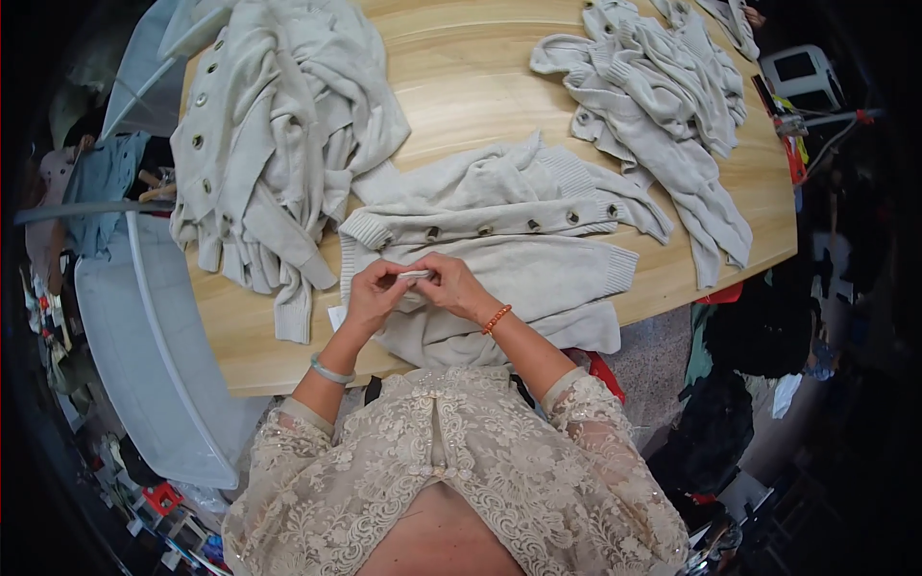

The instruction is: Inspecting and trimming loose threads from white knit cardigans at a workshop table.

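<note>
A cream knit cardigan (490,264) lies across the near part of the table, its band of dark buttons running from side to side. Over its near left part, my left hand (370,294) and my right hand (448,285) meet with fingertips pinched together. Between them is a small pale fold (416,275), which looks like a bit of the cardigan's knit; its exact part is too small to tell. Both hands are closed on it. A small white tag (336,317) shows beside my left wrist.
On the wooden table (461,58), a heap of cream buttoned cardigans (288,134) lies at left and another pile (653,86) at right. A pale plastic bin (144,355) stands off the left edge. Dark cloth (759,331) hangs beyond the right edge, below a white device (805,79).
</note>
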A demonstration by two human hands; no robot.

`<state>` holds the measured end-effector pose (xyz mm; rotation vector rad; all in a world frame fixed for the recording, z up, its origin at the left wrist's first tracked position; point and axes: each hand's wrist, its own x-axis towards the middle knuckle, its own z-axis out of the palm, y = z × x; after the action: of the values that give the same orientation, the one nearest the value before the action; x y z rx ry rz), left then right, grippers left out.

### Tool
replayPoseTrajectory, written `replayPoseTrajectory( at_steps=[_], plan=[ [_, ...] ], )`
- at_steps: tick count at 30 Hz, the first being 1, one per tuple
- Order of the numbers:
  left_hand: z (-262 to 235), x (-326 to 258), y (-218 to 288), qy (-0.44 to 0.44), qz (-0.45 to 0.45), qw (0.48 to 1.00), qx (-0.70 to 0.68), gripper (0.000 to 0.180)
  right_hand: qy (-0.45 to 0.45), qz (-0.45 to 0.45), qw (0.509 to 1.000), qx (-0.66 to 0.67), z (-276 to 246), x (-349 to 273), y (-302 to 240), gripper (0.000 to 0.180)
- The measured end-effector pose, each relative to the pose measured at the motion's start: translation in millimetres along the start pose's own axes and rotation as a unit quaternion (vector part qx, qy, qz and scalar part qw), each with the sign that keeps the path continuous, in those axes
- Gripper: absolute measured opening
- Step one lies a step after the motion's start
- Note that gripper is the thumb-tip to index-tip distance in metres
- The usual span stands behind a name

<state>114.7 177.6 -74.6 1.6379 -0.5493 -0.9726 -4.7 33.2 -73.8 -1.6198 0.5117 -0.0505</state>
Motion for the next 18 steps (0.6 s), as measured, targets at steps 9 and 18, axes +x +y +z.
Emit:
replayPoseTrajectory(
  at_steps=[9,18],
  plan=[
    [-10,-14,6,0.027,0.091,0.979,0.18,0.007,-0.004,-0.043,0.995,-0.085,11,0,4,0.026],
    [-13,40,-2,0.097,0.219,0.867,0.436,0.029,-0.009,-0.035,0.989,-0.144,9,-8,-2,0.02]
  ],
)
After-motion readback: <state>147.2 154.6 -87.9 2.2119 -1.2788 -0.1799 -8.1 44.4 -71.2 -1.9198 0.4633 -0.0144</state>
